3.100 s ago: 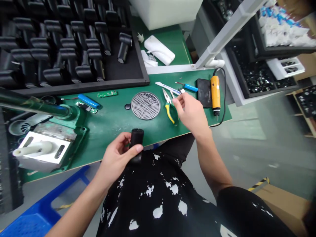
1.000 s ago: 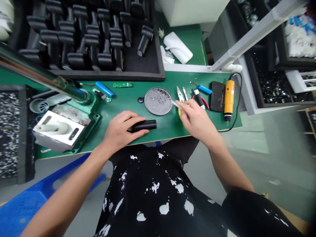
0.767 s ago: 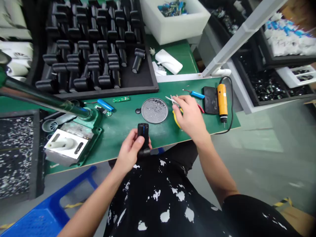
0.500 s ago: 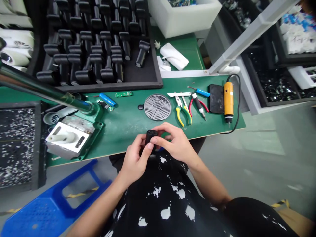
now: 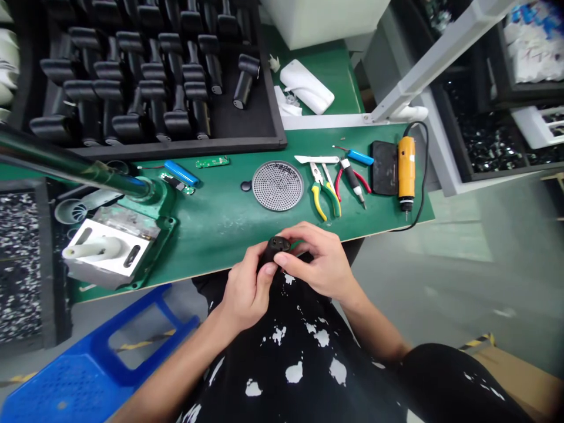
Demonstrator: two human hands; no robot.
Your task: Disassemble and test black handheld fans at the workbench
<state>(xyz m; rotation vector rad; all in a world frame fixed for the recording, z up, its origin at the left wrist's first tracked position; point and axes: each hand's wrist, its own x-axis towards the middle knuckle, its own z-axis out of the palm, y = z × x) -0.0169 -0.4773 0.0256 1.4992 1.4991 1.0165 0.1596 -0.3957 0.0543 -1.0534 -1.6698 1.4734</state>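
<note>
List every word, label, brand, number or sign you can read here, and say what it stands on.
No text can be read for certain.
Held black part: no readable text.
Yellow driver: pale patch, too small to read.
White pile, upper right: dark marks, too blurred to tell whether they are writing.

Assembly workshop: electric screwdriver (image 5: 406, 167), parts tray (image 5: 259, 120)

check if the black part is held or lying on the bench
Held: the left hand and right hand both grasp the black part, its end showing between them, by the near edge of the bench.
</note>
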